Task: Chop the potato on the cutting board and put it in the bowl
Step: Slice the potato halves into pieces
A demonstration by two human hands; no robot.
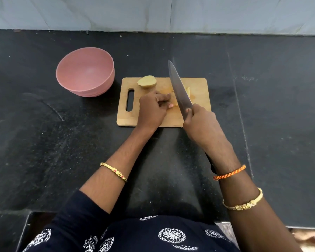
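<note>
A wooden cutting board with a handle slot lies on the dark counter. Half a potato sits cut side up near its far left edge. My left hand curls over a potato piece at the board's middle, mostly hiding it. My right hand grips the handle of a large knife, whose blade slants across the board just right of my left fingers. Cut potato strips show beside the blade. The pink bowl stands empty left of the board.
The black stone counter runs to a light tiled wall at the back. Its front edge lies close to my body. Bangles circle both wrists.
</note>
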